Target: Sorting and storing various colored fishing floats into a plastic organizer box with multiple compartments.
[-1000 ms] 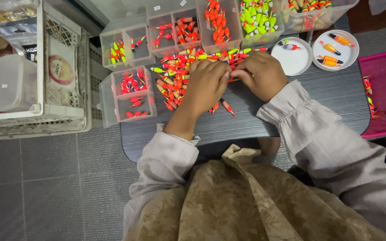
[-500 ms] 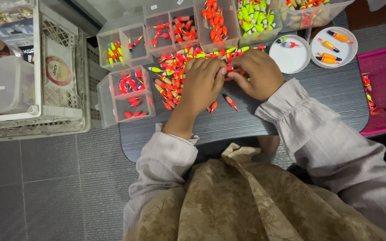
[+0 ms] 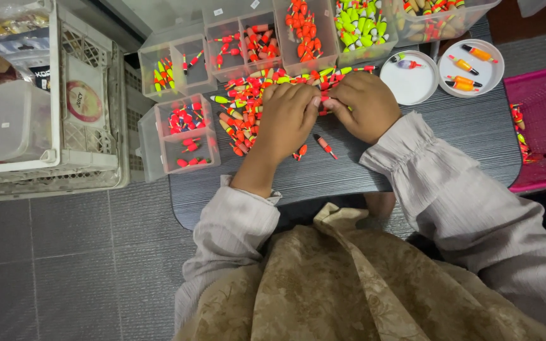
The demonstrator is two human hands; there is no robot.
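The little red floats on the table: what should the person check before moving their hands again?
1. Both hands on the loose pile of floats: ok, left hand and right hand rest on it, fingertips meeting.
2. A float pinched between the fingers: cannot tell, the fingers hide it.
3. Stray floats stay on the dark table: ok, two stray floats lie near the left hand, away from the edge.
4. Clear sorting boxes within reach: ok, just behind the pile.
5. White round dishes free to use: ok, only a few floats inside.
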